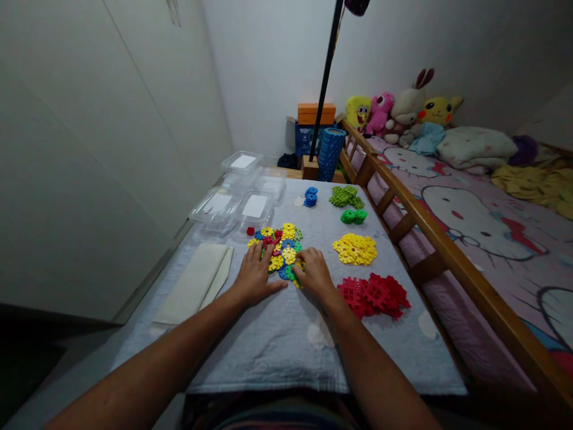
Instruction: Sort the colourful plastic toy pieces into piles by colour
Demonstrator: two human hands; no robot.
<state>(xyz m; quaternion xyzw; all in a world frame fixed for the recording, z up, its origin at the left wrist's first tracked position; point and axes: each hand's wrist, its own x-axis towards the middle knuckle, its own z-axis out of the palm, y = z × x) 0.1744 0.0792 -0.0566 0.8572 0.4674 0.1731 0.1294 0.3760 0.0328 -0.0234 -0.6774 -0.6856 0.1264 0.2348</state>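
A mixed heap of small plastic interlocking discs, flower-shaped in yellow, blue, green and red, lies mid-table between my hands. My left hand rests palm down at the heap's left side, fingers stretched and apart, fingertips touching its edge. At the right edge, my right hand has bent fingers and thumb drawn together against the discs; what lies between them is hidden. To its right are sorted piles: red square pieces, yellow discs, green discs, light-green pieces and blue discs.
Several clear plastic boxes with white labels stand at the back left. A folded cream cloth lies in front of them. A wooden bed rail runs along the right side. Behind the table rise a black pole and a blue roller.
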